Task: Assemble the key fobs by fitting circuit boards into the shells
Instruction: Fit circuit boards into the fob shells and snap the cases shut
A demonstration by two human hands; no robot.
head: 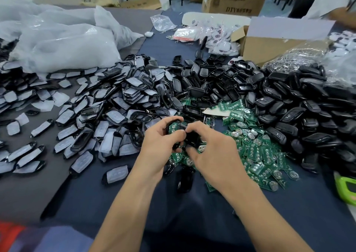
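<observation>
At the middle of the worktop [308,213] the left hand [161,142] has its grip pinched on a black shell [174,145] holding a green circuit board [173,127], the right hand [212,151] has its grip curled round a second shell half [191,138] touching it, loose boards [260,153] lie at 3 o'clock, and a carton [233,1] at 12 o'clock reads "DTY".

Only one camera here, worn on the person's head. It looks forward and down across the table [298,213] from the near edge, close enough that the left hand [160,142] and right hand [215,155] sit large in the middle of its view. The lens is wide: the sides bow outward, and it reaches the cardboard box [233,0] at the far end.
</observation>
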